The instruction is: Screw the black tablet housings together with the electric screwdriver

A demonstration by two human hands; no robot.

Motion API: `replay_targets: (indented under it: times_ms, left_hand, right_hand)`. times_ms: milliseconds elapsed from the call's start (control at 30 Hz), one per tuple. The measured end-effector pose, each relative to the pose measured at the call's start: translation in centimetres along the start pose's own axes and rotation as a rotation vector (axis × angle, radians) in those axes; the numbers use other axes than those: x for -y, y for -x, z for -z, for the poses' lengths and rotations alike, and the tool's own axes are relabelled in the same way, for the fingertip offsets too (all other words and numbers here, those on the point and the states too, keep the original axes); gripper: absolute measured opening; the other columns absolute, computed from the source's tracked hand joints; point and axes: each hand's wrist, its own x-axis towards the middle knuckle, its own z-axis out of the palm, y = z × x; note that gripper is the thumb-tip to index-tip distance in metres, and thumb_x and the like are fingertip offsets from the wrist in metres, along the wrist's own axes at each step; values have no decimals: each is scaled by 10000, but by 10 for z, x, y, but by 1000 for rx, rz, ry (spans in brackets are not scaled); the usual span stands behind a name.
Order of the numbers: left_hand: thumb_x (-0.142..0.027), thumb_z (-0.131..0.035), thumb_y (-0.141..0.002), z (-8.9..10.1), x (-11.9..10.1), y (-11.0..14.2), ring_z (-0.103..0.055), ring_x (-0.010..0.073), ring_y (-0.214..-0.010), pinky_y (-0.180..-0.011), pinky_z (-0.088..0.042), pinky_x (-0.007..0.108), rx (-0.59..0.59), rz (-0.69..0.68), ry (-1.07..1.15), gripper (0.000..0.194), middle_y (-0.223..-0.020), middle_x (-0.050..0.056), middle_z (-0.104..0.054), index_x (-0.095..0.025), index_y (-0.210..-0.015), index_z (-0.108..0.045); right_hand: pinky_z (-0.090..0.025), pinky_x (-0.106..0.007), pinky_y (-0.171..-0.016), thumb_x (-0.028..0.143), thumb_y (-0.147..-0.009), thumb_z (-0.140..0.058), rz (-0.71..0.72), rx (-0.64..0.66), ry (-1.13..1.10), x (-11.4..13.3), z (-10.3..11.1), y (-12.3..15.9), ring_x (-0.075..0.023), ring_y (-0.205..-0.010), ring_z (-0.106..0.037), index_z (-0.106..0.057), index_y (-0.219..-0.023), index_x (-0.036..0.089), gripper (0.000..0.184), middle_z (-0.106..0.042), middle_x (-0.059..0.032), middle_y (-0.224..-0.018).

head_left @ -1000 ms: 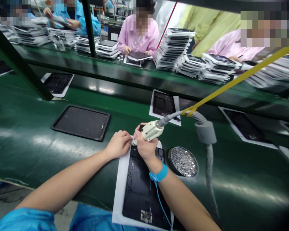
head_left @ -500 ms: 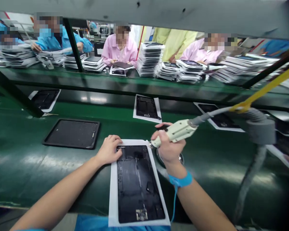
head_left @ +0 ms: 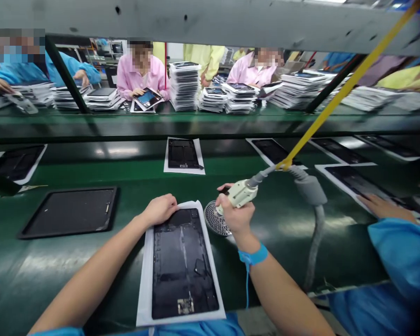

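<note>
An opened tablet (head_left: pixel 175 261), black with its inner parts showing, lies on a white sheet (head_left: pixel 146 289) in front of me. My left hand (head_left: pixel 161 208) has its bent fingers closed over the tablet's upper left corner; the thumb is partly hidden. My right hand (head_left: pixel 236 215) is wrapped round a pale electric screwdriver (head_left: pixel 243 192), tilted with its tip down. That tip is over a round perforated metal dish (head_left: pixel 213 224) just right of the tablet; whether it touches the dish I cannot tell. A blue wrist strap (head_left: pixel 254 255) circles my right wrist.
A black tray (head_left: pixel 73 212) lies at left. Several tablets on white sheets, one straight ahead (head_left: pixel 182 154), lie beyond my hands. A yellow strap (head_left: pixel 322 121) and grey cable (head_left: pixel 317 247) hang by the screwdriver. A co-worker's hand (head_left: pixel 385 205) is at right. Paper stacks (head_left: pixel 185 88) stand opposite.
My view has swung right, bringing a co-worker's sleeve into sight. The screwdriver tip has shifted from the tablet's upper right corner to above the dish. My left fingers have drawn together at the corner.
</note>
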Motion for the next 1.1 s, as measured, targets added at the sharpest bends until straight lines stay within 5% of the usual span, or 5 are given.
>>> replay_targets:
  times_ms: [233, 600, 1100]
  left_hand:
    - [-377, -624, -967, -7, 20, -26, -659, 228, -943, -852, -488, 333, -179, -30, -56, 200, -956, 61, -696, -207, -922, -719]
    - [-393, -621, -962, 2, 37, -58, -644, 241, -899, -821, -471, 340, -292, 59, -86, 232, -900, 69, -695, -201, -867, -710]
    - [-395, -570, -970, 4, 38, -54, -640, 240, -956, -880, -481, 351, -233, 52, -51, 258, -937, 74, -704, -212, -913, -742]
  right_hand:
    - [-549, -280, -518, 293, -802, -730, -16, -56, 23, -10, 2, -6, -127, -491, -602, -652, -970, 187, 214, -677, 11, -686]
    - [-547, -278, -510, 324, -808, -744, -32, -57, 58, -11, 3, -5, -131, -487, -602, -653, -951, 176, 224, -664, 10, -661]
    - [-539, -295, -527, 280, -790, -740, -43, -80, 64, -13, 3, -6, -132, -491, -603, -647, -951, 171, 215, -669, 11, -678]
